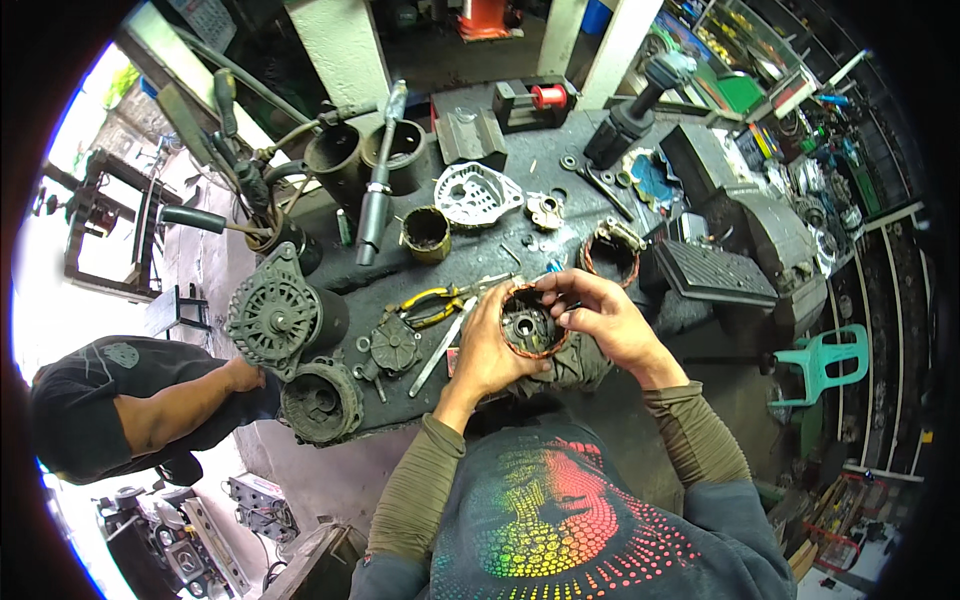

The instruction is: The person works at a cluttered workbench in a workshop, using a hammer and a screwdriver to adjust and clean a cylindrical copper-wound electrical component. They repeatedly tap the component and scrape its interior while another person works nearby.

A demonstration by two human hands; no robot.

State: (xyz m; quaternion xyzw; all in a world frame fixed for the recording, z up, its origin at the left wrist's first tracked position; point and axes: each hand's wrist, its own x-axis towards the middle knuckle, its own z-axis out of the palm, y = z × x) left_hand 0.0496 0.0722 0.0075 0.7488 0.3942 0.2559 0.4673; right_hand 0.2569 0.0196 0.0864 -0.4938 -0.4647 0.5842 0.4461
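The left hand [478,350] grips the copper-wound ring [541,354] to the near right of the yellow tin [428,249], likely steadying it for the right hand [607,322], whose fingers bend at its rim, their hold unclear. The tin has something dark inside; left of it, a can [302,252] holds long-handled tools [192,218]

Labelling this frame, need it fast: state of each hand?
Left hand: closed around the left side of a copper-wound stator.
Right hand: fingers curled at the stator's right side; whether they grip anything can't be told.
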